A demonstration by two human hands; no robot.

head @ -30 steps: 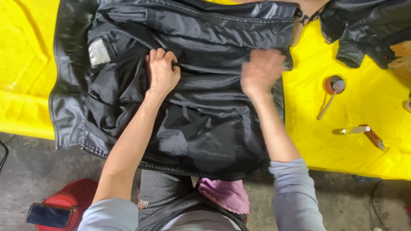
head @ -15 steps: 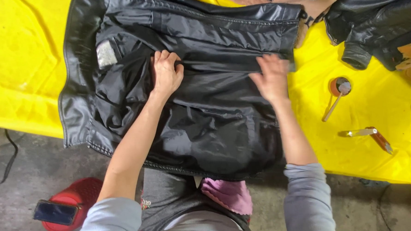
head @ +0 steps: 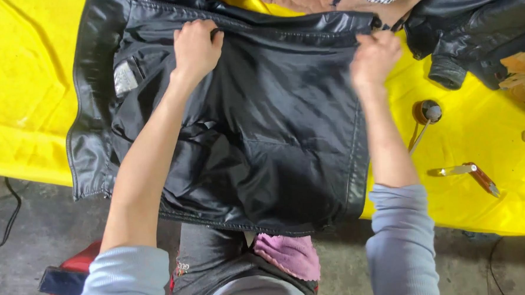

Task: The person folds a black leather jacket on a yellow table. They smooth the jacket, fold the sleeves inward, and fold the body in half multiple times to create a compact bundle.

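Jacket: I see a black leather jacket [head: 262, 136] spread lining-up across the yellow table cover [head: 24, 87], its near hem hanging over the table's near edge toward my lap.
Left hand: my left hand [head: 194, 50] sits on the far left part of the lining, fingers curled and pinching a fold of the black fabric just below the far seam.
Right hand: my right hand [head: 375, 57] is at the far right edge of the jacket, fingers bunched on the seam; it is blurred, so I cannot tell exactly how much fabric it grips.
Lining label: 1 pale label patch [head: 125, 78] shows on the lining, left of my left hand.
Second jacket: another dark jacket [head: 475, 26] lies far right, apart from the first.
Tools: a small round-headed tool [head: 427, 112] and a brown-handled clipper [head: 473, 173] rest on the yellow cover, right of my right forearm.
Floor: a red stool [head: 73, 274] stands near left, below the table edge.
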